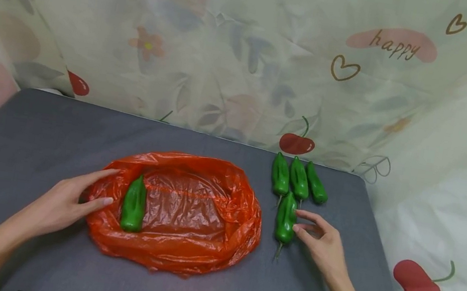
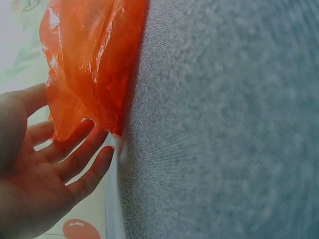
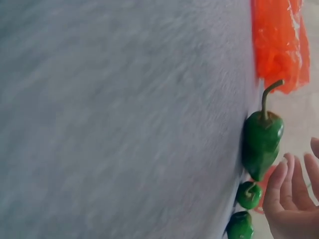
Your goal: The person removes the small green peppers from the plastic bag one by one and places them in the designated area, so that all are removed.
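An orange-red plastic bag (image 1: pixel 242 237) lies spread on the table with its mouth facing up and its rim rolled outward. Inside it, at the left, is one green pepper (image 1: pixel 134 205). My left hand (image 1: pixel 69 199) touches the bag's left rim, thumb and fingers spread apart; in the left wrist view its fingers reach around the bag's edge. Beside another green pepper (image 1: pixel 286 219), right of the bag, my right hand (image 1: pixel 322 239) has its thumb and fingertips at the pepper's right side. Nothing is gripped in the right wrist view, where relaxed fingers stand next to that pepper (image 3: pixel 261 142).
Behind the nearer pepper lie three more green peppers (image 1: pixel 299 178) in a row, close to the far edge. Dark grey cloth covers the table (image 1: pixel 57 139). A pale printed curtain (image 1: pixel 227 64) hangs along the back and sides.
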The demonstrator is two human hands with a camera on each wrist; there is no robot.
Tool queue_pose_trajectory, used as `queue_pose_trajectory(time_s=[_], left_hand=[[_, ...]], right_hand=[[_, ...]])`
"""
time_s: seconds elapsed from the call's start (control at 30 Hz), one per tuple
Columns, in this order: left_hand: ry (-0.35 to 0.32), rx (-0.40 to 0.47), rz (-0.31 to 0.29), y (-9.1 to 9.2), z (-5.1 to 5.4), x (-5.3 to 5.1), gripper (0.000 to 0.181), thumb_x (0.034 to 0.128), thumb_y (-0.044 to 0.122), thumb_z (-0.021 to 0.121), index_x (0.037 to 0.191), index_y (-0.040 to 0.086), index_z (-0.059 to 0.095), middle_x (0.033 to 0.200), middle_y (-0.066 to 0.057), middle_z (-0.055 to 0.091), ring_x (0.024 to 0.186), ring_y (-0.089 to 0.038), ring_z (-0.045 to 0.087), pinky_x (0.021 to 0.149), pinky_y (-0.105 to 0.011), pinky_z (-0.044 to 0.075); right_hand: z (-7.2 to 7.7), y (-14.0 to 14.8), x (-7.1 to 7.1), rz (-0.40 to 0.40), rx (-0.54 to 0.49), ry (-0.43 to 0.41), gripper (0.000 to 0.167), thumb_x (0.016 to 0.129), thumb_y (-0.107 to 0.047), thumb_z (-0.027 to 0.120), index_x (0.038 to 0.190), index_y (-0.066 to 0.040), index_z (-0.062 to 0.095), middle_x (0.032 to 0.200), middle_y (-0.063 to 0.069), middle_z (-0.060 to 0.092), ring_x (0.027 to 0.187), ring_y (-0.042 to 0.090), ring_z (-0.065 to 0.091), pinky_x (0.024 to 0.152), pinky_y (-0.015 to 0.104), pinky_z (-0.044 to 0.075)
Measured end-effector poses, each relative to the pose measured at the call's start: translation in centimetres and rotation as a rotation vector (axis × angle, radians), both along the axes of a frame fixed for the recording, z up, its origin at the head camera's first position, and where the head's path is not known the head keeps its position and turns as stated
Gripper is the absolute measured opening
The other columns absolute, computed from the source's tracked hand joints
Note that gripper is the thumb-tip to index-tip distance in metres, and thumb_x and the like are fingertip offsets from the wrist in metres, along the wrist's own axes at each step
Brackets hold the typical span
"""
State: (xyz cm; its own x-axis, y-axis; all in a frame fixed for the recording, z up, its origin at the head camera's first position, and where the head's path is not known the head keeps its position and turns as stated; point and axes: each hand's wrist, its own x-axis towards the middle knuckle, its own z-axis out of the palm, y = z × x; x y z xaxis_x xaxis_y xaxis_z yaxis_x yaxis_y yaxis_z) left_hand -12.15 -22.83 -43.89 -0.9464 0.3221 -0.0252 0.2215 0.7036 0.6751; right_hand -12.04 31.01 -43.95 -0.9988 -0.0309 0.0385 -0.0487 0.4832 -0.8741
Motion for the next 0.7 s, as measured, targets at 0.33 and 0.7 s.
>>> queue_pose_trajectory(time_s=[0.33, 0.7], left_hand=[[0.018, -0.01, -0.018, 0.1, 0.2, 0.0, 0.068, 0.0957, 0.038, 0.067, 0.152, 0.011, 0.04, 0.144, -0.028, 0.047, 0.129, -0.048, 0.045, 0.097, -0.067, 0.039], [0.027, -0.012, -0.024, 0.5, 0.4, -0.1, 0.068, 0.0958, 0.038, 0.066, 0.152, 0.011, 0.04, 0.143, -0.028, 0.048, 0.128, -0.047, 0.046, 0.097, -0.067, 0.04]], right_hand=[[0.5, -2.2, -0.5, 0.073, -0.101, 0.029, 0.036, 0.093, -0.015, 0.072, 0.127, -0.006, 0.065, 0.13, 0.019, 0.062, 0.1, 0.021, 0.068, 0.08, 0.029, 0.057], [0.9, -4.3, -0.9, 0.134, -0.162, 0.043, 0.035, 0.092, -0.007, 0.071, 0.126, -0.005, 0.065, 0.128, 0.025, 0.06, 0.098, 0.026, 0.067, 0.081, 0.029, 0.056]])
